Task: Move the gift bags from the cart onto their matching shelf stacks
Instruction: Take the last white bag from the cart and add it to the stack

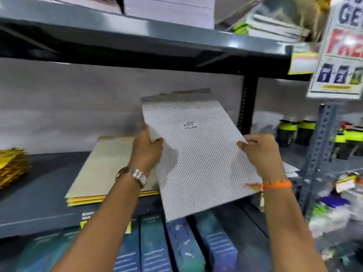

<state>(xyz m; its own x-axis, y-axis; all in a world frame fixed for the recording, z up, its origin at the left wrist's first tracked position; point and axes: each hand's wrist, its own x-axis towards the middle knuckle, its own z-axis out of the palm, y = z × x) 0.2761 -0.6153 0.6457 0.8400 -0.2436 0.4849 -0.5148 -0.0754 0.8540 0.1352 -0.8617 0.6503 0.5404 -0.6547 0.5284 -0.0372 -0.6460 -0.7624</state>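
A flat silver gift bag [194, 154] with a dotted pattern and a small price sticker is held tilted in front of the middle shelf [39, 193]. My left hand [146, 149] grips its left edge and my right hand [261, 152] grips its right edge. Just left of it, a low stack of flat cream and yellow gift bags [102, 169] lies on the shelf, partly hidden by my left forearm. A stack of gold bags [11, 165] sits at the shelf's far left. The cart is out of view.
The upper shelf [137, 30] carries paper stacks. Blue and teal boxes [176, 250] stand on the shelf below. A black upright post [248, 103] rises behind the bag. To the right are black and yellow bottles [298, 132] and a promotional sign [341, 46].
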